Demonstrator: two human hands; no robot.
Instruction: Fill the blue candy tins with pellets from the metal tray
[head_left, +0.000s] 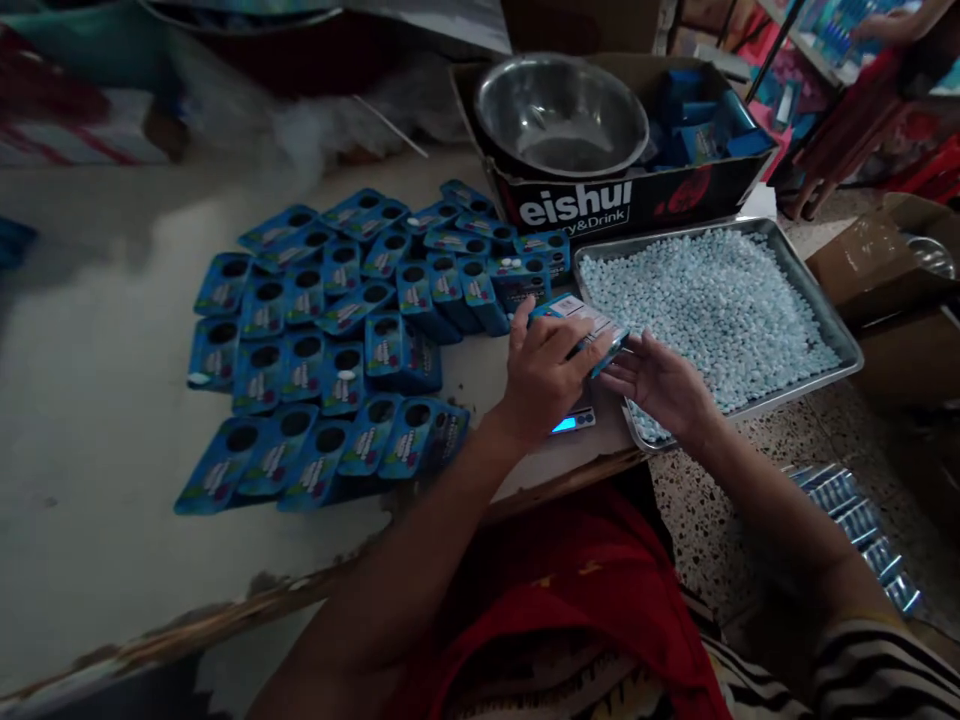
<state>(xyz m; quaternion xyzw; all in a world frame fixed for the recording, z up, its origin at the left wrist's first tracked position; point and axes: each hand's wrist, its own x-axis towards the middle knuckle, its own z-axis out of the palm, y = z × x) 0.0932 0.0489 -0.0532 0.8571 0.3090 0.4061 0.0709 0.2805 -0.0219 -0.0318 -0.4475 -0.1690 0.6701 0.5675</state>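
Remotely, I watch my left hand [546, 375] grip a tilted pack [592, 313] near the scale [588, 419], my open right hand [667, 385] palm-up at its end; a firm but gentle hold seems wise. Around them, other packs [304, 365] crowd the left, the carton [639, 205] blocks the back, the tray [799, 388] the right.

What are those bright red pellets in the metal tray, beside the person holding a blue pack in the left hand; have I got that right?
Not quite: the pellets are pale bluish-white, not bright red, as the head view shows. The left hand does hold a blue pack beside the metal tray.
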